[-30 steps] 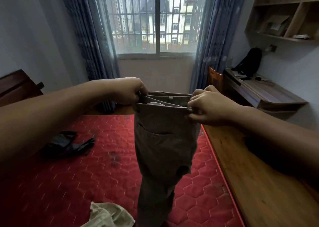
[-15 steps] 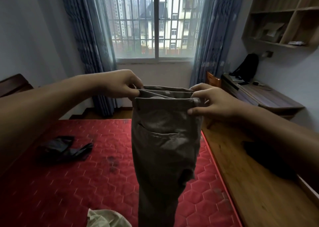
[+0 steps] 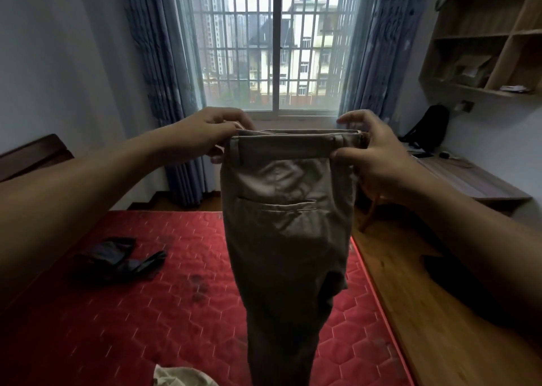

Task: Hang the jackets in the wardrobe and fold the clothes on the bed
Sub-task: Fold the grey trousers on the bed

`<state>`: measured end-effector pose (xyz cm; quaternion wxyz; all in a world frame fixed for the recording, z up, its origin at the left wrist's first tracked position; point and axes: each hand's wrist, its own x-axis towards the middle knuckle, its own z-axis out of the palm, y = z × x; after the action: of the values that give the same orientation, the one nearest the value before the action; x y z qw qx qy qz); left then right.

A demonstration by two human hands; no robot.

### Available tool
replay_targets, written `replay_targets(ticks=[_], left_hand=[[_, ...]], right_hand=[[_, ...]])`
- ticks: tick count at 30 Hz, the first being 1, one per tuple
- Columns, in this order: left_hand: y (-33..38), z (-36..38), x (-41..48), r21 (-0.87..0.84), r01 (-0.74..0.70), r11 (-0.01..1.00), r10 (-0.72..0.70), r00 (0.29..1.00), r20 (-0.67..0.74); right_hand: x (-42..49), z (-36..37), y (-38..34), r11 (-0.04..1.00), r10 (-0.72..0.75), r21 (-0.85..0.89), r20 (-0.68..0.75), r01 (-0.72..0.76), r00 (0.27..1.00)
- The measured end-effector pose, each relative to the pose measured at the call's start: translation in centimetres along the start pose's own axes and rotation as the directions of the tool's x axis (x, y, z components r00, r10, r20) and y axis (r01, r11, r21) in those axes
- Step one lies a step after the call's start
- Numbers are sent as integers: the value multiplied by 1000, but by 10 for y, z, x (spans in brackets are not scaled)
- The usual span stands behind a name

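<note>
I hold a pair of grey-brown trousers (image 3: 286, 239) up by the waistband, back pocket facing me, legs hanging down over the red quilted mattress (image 3: 146, 327). My left hand (image 3: 214, 133) pinches the left end of the waistband. My right hand (image 3: 372, 151) grips the right end with thumb in front and fingers behind. A dark garment (image 3: 117, 261) lies crumpled on the mattress at the left. A pale cloth (image 3: 181, 377) shows at the bottom edge.
A barred window (image 3: 272, 45) with blue curtains stands ahead. A wooden floor (image 3: 425, 312) runs right of the bed, with a dark object (image 3: 448, 271) lying on it. A desk (image 3: 469, 180) with a black backpack (image 3: 431, 127) and wall shelves (image 3: 484, 42) fill the right side. A headboard (image 3: 32, 154) sits left.
Both hands have lifted the trousers higher and pulled the waistband wider and flatter. The view has tilted up, showing more window.
</note>
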<state>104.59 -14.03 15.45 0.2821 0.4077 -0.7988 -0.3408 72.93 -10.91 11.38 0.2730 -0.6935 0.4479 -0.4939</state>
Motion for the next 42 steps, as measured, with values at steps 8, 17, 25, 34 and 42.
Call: replay_targets(ticks=[8,17,25,34,42], left_hand=[[47,23,12,424,-38,905,33,999,20],[67,68,47,498,-338,799,288,941,177],[90,58,52,511,-254,821,237,966,100],[113,59,40,572,-178,801,212,977,7],[99,44,8,522,-31,852,96,991,-97]], right_hand=[[0,28,-11,997,-50,55,-38,52,998],[-19,2,14,985,45,159,161,-71,986],[-81,-15,153,922,339,-280,252,-267,907],[-96,17,176,564,624,572,178,-596,761],[-81,17,176,384,577,775,224,-503,786]])
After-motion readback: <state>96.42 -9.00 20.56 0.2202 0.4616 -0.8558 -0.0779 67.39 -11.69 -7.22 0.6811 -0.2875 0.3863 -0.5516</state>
